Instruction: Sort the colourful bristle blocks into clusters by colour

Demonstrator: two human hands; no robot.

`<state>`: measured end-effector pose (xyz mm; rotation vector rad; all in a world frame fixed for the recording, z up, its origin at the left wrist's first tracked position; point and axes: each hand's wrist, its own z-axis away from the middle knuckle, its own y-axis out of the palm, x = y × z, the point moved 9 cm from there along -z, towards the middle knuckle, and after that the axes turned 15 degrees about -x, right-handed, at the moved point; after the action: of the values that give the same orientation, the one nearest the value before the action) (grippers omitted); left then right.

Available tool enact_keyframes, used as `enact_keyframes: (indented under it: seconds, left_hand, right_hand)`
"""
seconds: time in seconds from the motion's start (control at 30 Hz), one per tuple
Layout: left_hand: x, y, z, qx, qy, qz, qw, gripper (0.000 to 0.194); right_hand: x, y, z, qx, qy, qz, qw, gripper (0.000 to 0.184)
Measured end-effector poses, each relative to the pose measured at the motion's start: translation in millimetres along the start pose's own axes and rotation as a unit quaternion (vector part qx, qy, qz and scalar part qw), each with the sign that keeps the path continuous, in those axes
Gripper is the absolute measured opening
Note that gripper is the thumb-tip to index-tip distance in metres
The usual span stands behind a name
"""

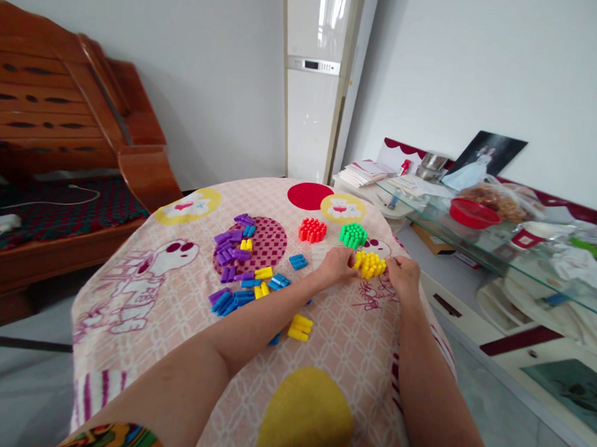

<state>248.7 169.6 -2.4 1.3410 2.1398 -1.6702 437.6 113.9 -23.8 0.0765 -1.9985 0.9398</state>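
A cluster of yellow plastic building pieces [370, 265], with upright knobbed tips, stands on the cloth-covered table between my hands. My left hand [337, 267] has its fingers closed against the cluster's left side. At its right side my right hand [404, 276] pinches the edge, fingertips partly hidden. Just beyond are a red cluster [312, 231] and a green cluster [352, 236] of the same kind. Left of my left forearm lie loose purple pieces [227, 250], blue pieces [234, 301] and a few yellow ones. Another yellow group [300, 327] rests near that forearm, which hides some blue pieces.
A patterned cloth covers the round table [173, 330]. To the right, a glass-topped cabinet [477, 259] holds a red bowl [474, 214], a paper cup [531, 236], papers and bags. A wooden bench [58, 131] stands left, a tall white air conditioner [312, 111] behind.
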Motion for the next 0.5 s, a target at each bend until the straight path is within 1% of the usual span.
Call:
enact_keyframes:
  seconds: [0.17,0.33,0.43,0.5]
  left_hand:
    - [-4.4,7.6,2.2,-0.008,0.017,0.005,1.000,0.015]
    - [-5.4,11.1,2.6,-0.006,0.007,0.006,1.000,0.015]
    - [-4.3,6.7,4.8,0.008,0.008,0.022,1.000,0.017]
    - [1.8,-4.5,4.6,0.016,0.009,0.037,0.999,0.017]
  right_hand:
    - [-0.1,0.2,-1.9,-0.007,-0.016,0.010,1.000,0.036]
    - [0.2,0.4,-0.1,-0.001,-0.008,-0.002,1.000,0.037]
    - [0.0,-0.2,1.8,0.004,0.007,-0.005,1.000,0.037]
    - [0.2,-0.8,2.2,0.004,0.011,-0.006,1.000,0.037]
